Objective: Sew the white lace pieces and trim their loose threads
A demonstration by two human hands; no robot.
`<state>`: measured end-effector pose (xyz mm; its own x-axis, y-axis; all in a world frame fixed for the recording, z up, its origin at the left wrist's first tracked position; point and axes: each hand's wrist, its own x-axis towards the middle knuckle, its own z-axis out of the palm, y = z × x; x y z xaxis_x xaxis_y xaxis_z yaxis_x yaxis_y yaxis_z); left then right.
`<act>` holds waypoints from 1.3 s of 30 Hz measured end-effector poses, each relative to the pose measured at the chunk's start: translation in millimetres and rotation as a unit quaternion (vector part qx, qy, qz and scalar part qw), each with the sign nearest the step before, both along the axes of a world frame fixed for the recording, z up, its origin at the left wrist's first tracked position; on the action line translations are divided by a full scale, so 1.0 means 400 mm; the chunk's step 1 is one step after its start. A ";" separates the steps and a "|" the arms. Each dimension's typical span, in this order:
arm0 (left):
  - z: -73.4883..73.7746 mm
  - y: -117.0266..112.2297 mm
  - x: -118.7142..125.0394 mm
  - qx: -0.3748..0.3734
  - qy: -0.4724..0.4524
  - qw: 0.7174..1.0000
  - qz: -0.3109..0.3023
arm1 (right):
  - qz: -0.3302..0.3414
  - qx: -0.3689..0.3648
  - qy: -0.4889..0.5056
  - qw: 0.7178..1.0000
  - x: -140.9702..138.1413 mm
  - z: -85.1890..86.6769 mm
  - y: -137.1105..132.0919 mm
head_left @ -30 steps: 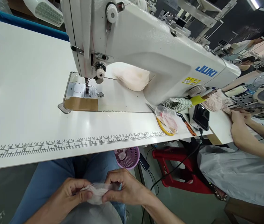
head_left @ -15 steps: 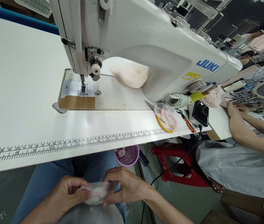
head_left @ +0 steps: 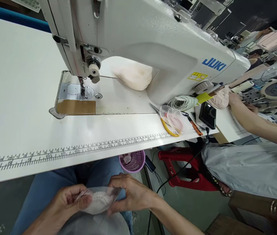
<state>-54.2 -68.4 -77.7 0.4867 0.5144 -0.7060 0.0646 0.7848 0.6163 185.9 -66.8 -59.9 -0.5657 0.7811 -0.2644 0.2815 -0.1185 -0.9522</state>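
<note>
Over the lap, my left hand (head_left: 71, 202) pinches the left end of a small sheer white fabric piece (head_left: 100, 200) with a band of white lace-like trim. My right hand (head_left: 128, 192) grips the right end, thumb below and fingers above. The piece is stretched between the two hands, below the table's front edge. Grey cloth (head_left: 96, 223) lies on the lap beneath it. Past the table edge stands a white sewing machine (head_left: 153, 42), its presser foot (head_left: 82, 90) down at the needle plate with no fabric seen under it.
On the table are a pale cloth bundle (head_left: 135, 76), yellow-handled scissors (head_left: 169, 128), round sheer pieces (head_left: 174, 118), a coil of cord (head_left: 182, 102), an orange-handled tool (head_left: 195, 126) and a phone (head_left: 207, 114). Below are a purple basket (head_left: 138, 161) and red stool (head_left: 192, 182). A co-worker's arm (head_left: 258, 117) is at right.
The sheer piece is spread flatter between my hands, showing more of its trim. My left hand has shifted slightly left. The head view has moved a little.
</note>
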 end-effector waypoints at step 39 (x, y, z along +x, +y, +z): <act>0.048 0.042 0.019 0.199 0.088 0.962 -0.167 | 0.024 -0.067 0.002 0.997 -0.020 0.004 0.002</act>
